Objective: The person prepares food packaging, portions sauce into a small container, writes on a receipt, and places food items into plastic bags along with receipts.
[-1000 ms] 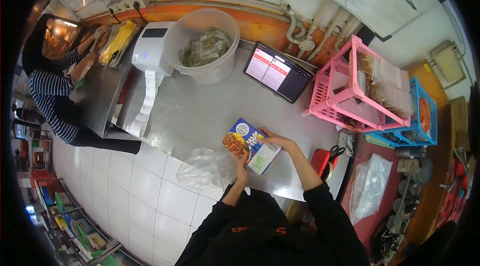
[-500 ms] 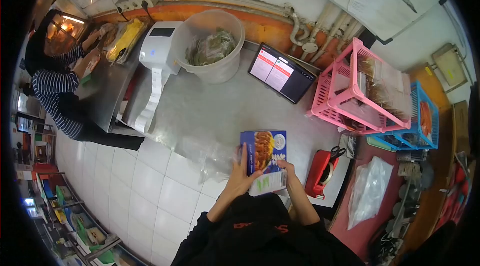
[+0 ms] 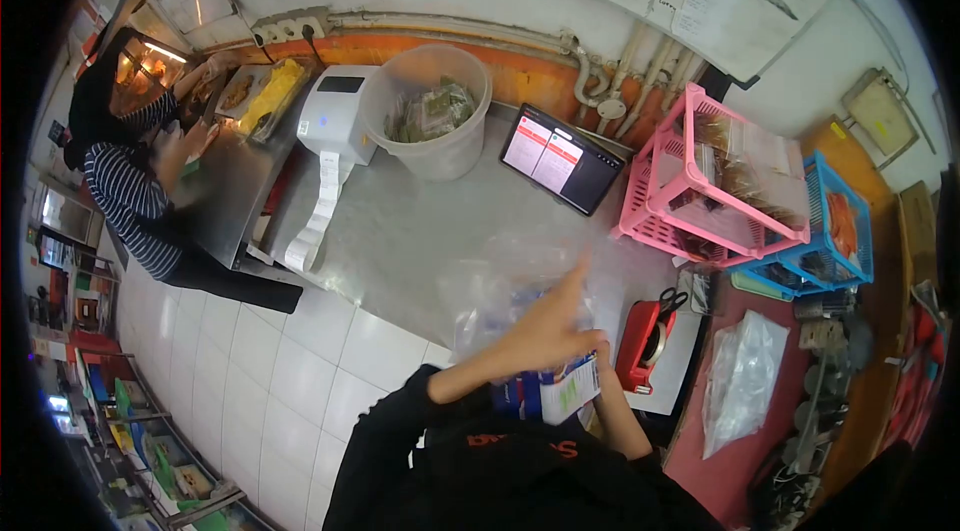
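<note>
Two hands on a boxed product and a clear bag, low in the middle of the frame.

The left hand (image 3: 545,331) lies blurred over a clear plastic bag (image 3: 510,286), fingers spread, seemingly gripping its film; the right hand (image 3: 597,356) clasps the blue box (image 3: 560,393) at the steel counter's (image 3: 400,231) near edge. Right of them sits a red tape dispenser (image 3: 640,346); above, a tablet (image 3: 560,159), pink basket (image 3: 700,181) and bucket (image 3: 430,126). Upper left, another person (image 3: 130,191) works.

On my desk (image 3: 400,231) stand a bucket (image 3: 430,126) of packets, a label printer (image 3: 335,116) and a tablet (image 3: 560,159); right of them 2 baskets, pink (image 3: 700,181) and blue (image 3: 835,231); a red tape dispenser (image 3: 640,346) nearby.
</note>
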